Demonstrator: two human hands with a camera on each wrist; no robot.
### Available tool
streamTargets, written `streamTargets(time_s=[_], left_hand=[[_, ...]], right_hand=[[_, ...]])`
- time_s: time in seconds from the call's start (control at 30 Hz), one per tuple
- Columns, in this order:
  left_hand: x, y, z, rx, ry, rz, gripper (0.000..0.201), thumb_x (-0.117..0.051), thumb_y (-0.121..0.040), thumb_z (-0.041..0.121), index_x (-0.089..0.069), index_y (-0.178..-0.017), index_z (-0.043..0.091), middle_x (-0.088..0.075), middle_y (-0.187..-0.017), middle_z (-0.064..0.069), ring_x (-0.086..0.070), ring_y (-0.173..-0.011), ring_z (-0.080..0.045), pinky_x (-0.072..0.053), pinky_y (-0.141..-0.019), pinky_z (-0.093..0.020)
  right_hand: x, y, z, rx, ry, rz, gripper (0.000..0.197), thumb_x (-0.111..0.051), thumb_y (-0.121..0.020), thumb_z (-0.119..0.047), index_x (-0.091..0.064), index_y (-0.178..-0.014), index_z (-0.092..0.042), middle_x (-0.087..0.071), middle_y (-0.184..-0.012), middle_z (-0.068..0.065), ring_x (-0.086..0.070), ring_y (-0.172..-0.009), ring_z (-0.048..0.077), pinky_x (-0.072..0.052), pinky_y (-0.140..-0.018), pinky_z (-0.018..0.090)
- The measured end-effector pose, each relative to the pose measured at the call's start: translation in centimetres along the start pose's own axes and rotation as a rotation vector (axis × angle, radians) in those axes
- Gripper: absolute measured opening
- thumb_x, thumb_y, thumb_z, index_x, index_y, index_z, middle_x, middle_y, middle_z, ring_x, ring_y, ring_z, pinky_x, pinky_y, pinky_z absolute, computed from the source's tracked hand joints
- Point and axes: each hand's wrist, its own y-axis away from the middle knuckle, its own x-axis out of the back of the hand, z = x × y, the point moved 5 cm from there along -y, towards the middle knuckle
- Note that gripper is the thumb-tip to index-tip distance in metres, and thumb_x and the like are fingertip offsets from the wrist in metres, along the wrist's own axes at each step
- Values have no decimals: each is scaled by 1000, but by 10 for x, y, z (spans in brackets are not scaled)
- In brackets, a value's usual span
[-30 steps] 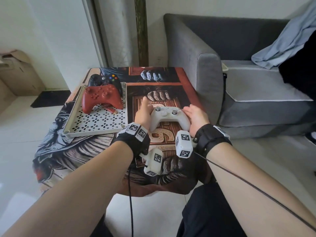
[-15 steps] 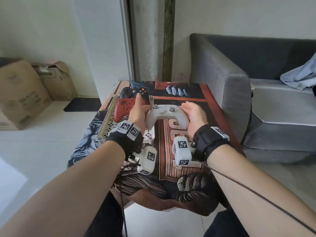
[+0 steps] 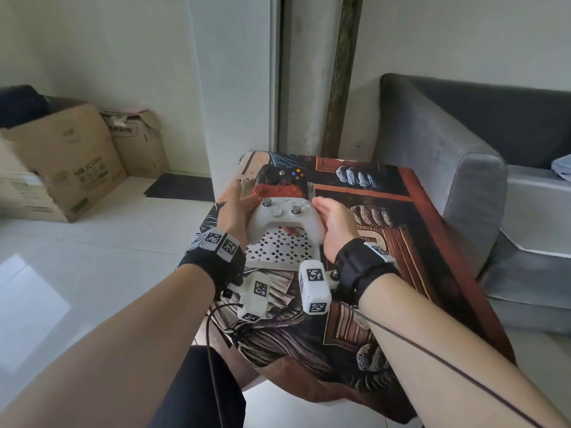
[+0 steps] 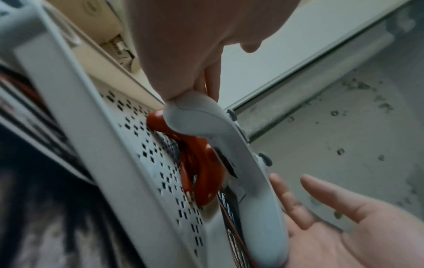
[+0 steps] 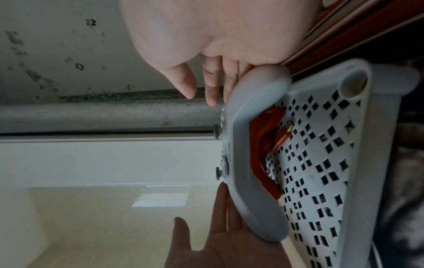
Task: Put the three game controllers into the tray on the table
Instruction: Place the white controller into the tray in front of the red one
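The white controller hangs just above the near part of the white perforated tray, level and buttons up. My left hand presses its left grip with palm and straight fingers. My right hand presses the right grip the same way. The red controller lies in the tray just beyond it, and the black controller lies at the tray's far end. In the left wrist view the white controller is above the red controller. In the right wrist view my right hand's fingers lie straight.
The tray sits on the left half of a small table under a printed cloth. A grey sofa stands close on the right. Cardboard boxes stand on the floor at the far left, next to a dark mat.
Both hands have carried the white controller up off the cloth and leftward, from the table's middle to above the tray. The red and black controllers have not moved.
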Motion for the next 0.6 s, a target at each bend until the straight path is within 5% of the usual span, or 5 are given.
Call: streamTargets(time_s=[0.13,0.23,0.4,0.53,0.6], left_hand=[[13,-5,-3,-51,29,31,63,-32,-102,57,-71,-91,9,-77,-91,-7,-71,-85,-20,-52,-71,-30],[24,-12,-8,-53,43,67,69,-25,-104,57,-72,-88,9,-77,-75,0,-71,-83,-18,-52,-72,-30],[27,-17,-9,-50,48,105,71,-24,-104,56,-73,-84,9,-78,-79,-2,-72,-80,-16,-52,-70,-27],[29,-21,-14,-39,16,97,75,-23,-103,59,-75,-89,8,-78,-92,-10,-73,-92,-24,-54,-85,-35],[29,-23,-15,-34,24,103,75,-22,-103,59,-74,-88,7,-78,-92,-11,-73,-91,-25,-54,-80,-34]], right_hand=[[-12,-2,9,6,24,-24,8,-63,-85,-15,-72,-85,-16,-75,-94,6,-71,-86,17,-58,-81,33],[-17,-6,22,-15,47,-27,22,-67,-74,-22,-75,-93,-14,-76,-105,11,-72,-99,27,-55,-93,47],[-19,-11,29,-12,19,4,19,-69,-71,-20,-77,-87,-15,-76,-107,13,-71,-101,30,-55,-93,49],[-20,-12,32,-16,9,3,26,-69,-69,-22,-77,-93,-15,-76,-106,12,-71,-101,30,-56,-92,47],[-18,-13,33,-17,7,3,25,-68,-72,-23,-76,-94,-14,-76,-105,12,-71,-100,29,-58,-87,45]])
